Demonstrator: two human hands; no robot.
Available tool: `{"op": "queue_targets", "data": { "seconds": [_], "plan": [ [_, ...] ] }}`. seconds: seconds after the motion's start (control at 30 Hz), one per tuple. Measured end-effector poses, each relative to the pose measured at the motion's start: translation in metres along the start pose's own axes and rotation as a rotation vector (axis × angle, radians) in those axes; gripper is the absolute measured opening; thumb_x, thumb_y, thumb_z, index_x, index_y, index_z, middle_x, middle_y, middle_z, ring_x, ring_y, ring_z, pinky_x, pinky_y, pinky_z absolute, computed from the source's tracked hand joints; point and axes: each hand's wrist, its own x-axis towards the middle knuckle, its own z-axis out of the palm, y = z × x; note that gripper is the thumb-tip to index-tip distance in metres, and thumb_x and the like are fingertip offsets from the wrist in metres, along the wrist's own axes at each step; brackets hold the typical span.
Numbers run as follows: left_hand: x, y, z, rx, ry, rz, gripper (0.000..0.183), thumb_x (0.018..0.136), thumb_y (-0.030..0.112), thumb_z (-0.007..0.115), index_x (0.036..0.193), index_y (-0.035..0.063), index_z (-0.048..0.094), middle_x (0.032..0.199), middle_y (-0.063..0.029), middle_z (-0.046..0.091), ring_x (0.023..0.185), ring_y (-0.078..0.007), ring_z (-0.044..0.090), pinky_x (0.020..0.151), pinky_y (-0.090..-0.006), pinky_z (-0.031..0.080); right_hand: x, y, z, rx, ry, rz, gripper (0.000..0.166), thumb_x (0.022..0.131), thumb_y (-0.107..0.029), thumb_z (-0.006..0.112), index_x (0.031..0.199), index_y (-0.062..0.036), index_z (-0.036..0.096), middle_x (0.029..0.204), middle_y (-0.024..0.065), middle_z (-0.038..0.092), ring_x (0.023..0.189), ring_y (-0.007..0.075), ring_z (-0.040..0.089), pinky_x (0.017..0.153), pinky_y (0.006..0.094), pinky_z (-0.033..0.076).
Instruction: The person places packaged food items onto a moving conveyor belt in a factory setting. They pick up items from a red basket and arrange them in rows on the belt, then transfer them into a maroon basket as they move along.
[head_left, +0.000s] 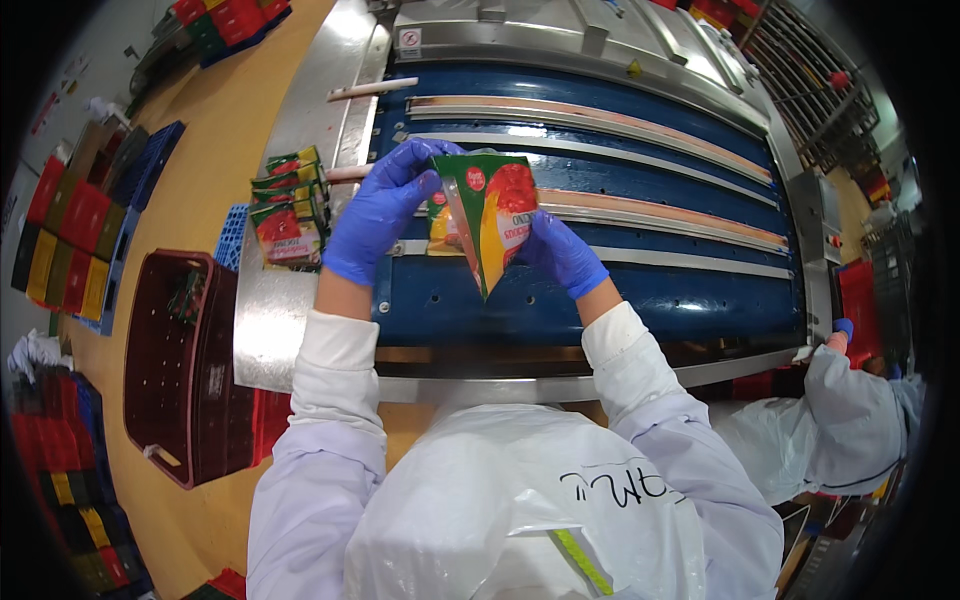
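Both my hands wear blue gloves. My left hand (386, 202) pinches the upper left corner of a printed plastic food pouch (504, 206), which is green, yellow and red. The pouch's right side is in my right hand (562, 251), its fingers partly hidden behind the packaging. Another printed piece of packaging (444, 225) shows just behind it, between the hands; whether it is separate I cannot tell. Under the pouch lies the blue bed (480, 322) of a steel machine, with metal bars across it. Several similar pouches (289, 232) lie overlapped on the steel ledge left of my left hand.
A maroon plastic crate (202, 375) with some packs inside stands left of the machine. Pale rods (375, 88) jut over the machine's left edge. Stacked coloured crates (67, 232) stand farther left. A co-worker in white (847, 420) is at the right, one gloved hand near the machine's corner.
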Motion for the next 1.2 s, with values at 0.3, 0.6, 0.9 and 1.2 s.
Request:
{"op": "queue_targets", "data": {
  "seconds": [0.3, 0.6, 0.9, 1.2],
  "plan": [
    [0.035, -0.061, 0.055, 0.417, 0.033, 0.153, 0.013, 0.08, -0.003, 0.06, 0.091, 0.0045, 0.057, 0.088, -0.0072, 0.06, 0.082, -0.0213, 0.06, 0.077, -0.03, 0.049, -0.033, -0.003, -0.003, 0.075, 0.224, 0.031, 0.052, 0.089, -0.027, 0.061, 0.133, -0.0076, 0.041, 0.128, 0.0082, 0.05, 0.113, 0.0188, 0.052, 0.091, 0.0356, 0.048],
    [0.044, -0.072, 0.068, 0.698, 0.256, 0.395, 0.041, 0.077, 0.008, 0.069, 0.114, 0.004, 0.052, 0.104, -0.0074, 0.057, 0.1, -0.0199, 0.057, 0.088, -0.0304, 0.046, -0.019, -0.005, -0.01, -0.247, 0.467, -0.101, 0.037, 0.081, -0.016, 0.068, 0.114, -0.0025, 0.059, 0.101, 0.0023, 0.064, 0.092, 0.0103, 0.059, 0.085, 0.0271, 0.047],
    [0.006, -0.103, 0.065, -0.002, 0.111, -0.325, 0.039, 0.074, 0.011, 0.076, 0.108, 0.0016, 0.059, 0.097, -0.0044, 0.064, 0.089, -0.0124, 0.06, 0.081, -0.0266, 0.048, -0.058, -0.011, -0.026, -0.278, 0.476, -0.087, 0.033, 0.084, -0.016, 0.065, 0.113, -0.0003, 0.06, 0.1, 0.0037, 0.065, 0.089, 0.01, 0.058, 0.083, 0.0261, 0.047],
    [-0.02, -0.169, 0.061, 0.786, 0.02, 0.082, 0.037, 0.074, 0.007, 0.068, 0.11, 0.0133, 0.062, 0.115, -0.0104, 0.06, 0.104, -0.027, 0.058, 0.089, -0.037, 0.046, -0.073, 0.033, -0.077, -0.485, 0.682, -0.014, 0.017, 0.088, -0.009, 0.059, 0.102, -0.001, 0.066, 0.091, 0.0017, 0.066, 0.079, 0.0075, 0.057, 0.075, 0.022, 0.046]
  ]
}}
